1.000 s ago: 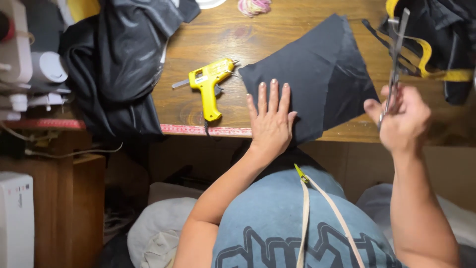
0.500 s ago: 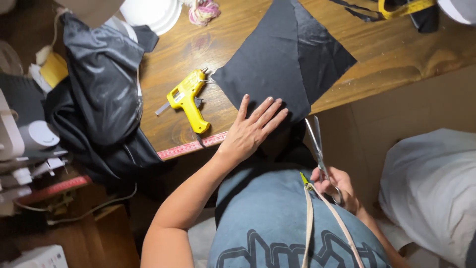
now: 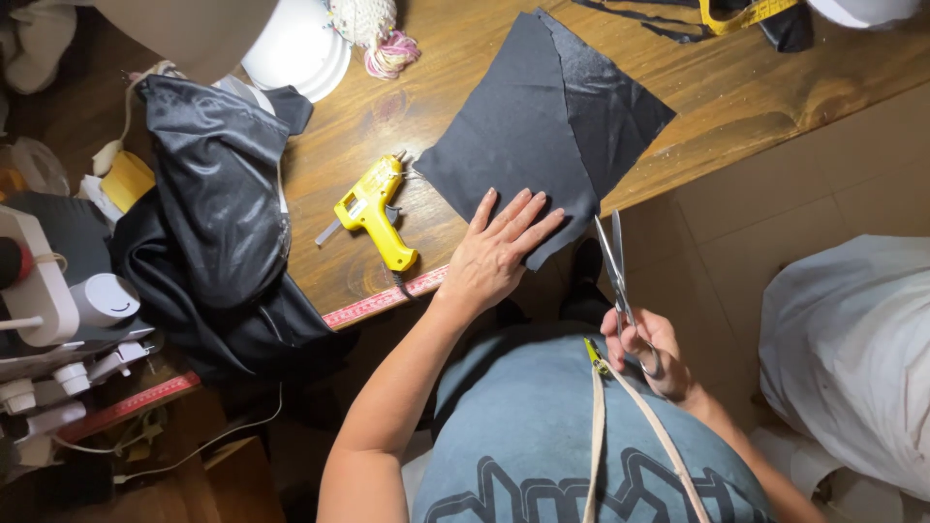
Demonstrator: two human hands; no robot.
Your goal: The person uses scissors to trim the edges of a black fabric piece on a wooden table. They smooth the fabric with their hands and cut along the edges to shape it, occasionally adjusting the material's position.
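At the desk's near edge, the left hand (image 3: 492,257) pins black fabric (image 3: 542,136) flat; the right hand (image 3: 654,353) grips scissors (image 3: 617,271), whose blades could nick nearby fingers.

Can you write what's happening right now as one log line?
left hand: flat on black fabric | right hand: holds scissors | glue gun: on table

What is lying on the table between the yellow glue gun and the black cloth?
In the head view, nothing lies there: only bare wooden table shows between the yellow glue gun and the black cloth. The left hand presses the cloth's lower corner nearby.
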